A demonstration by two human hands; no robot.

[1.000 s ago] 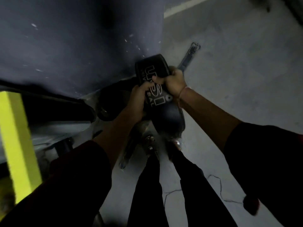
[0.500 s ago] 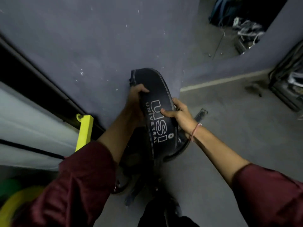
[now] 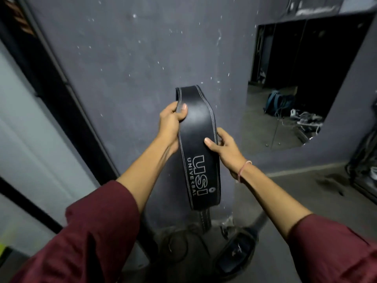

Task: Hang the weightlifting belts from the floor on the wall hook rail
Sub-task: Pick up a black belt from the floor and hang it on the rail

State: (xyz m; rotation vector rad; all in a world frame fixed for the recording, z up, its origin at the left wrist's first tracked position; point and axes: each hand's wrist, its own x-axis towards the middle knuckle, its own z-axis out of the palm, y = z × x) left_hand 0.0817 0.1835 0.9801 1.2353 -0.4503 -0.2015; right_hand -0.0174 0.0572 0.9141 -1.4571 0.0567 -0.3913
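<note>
Both hands are raised in front of the grey wall [image 3: 122, 78], forearms stretched forward from maroon sleeves [image 3: 98, 231]. The black belt [image 3: 199, 148] is held upright between them: its left edge is pinched by the left hand [image 3: 170, 123], thumb pressed on the face, while the right edge is clasped by the right hand [image 3: 226, 148], thumb laid across the leather and fingers curled behind. A pink wrist thread [image 3: 243, 170] is worn on the right arm. Another belt [image 3: 236, 252] is seen on the floor below, and a mirror [image 3: 302, 88] is set in the wall to the right. Compared with half a second earlier, the belt has been lifted higher and away from the floor.
</note>
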